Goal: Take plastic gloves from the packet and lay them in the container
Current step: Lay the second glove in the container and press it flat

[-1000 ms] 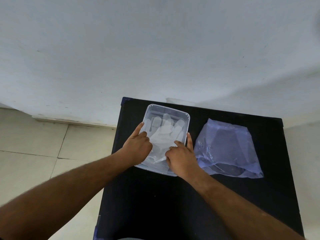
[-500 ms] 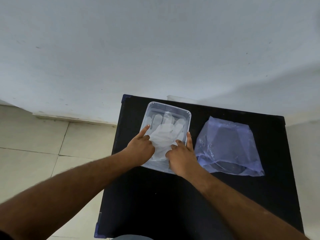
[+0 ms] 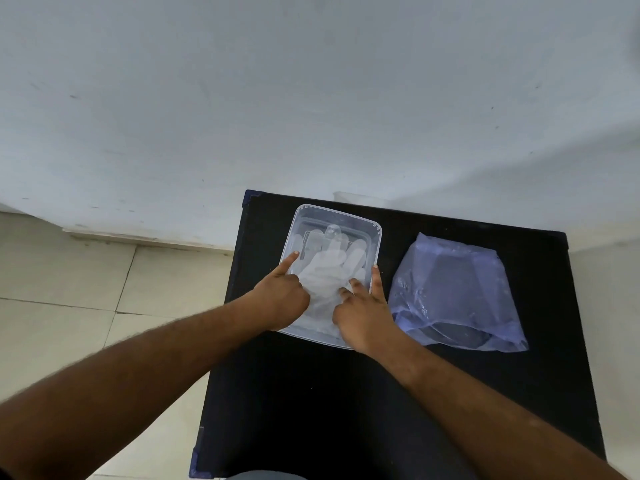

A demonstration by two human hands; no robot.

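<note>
A clear rectangular container [image 3: 377,237] sits on the left half of a black table [image 3: 346,393]. A translucent white plastic glove [image 3: 325,268] lies inside it, fingers pointing away from me. My left hand [image 3: 280,296] rests on the glove's left side with fingers curled on it and the forefinger stretched along the left rim. My right hand [image 3: 363,310] presses its curled fingertips on the glove's right side, thumb along the right rim. The bluish plastic packet [image 3: 453,292] lies to the right of the container, apart from it.
The table stands against a pale wall [image 3: 311,98]. Beige floor tiles [image 3: 86,289] lie beyond the table's left edge. A clear strip of plastic [image 3: 360,197] shows behind the table's far edge.
Both hands stay on the glove in the container. The left forefinger has slid slightly along the rim; the glove looks flatter. The packet has not moved.
</note>
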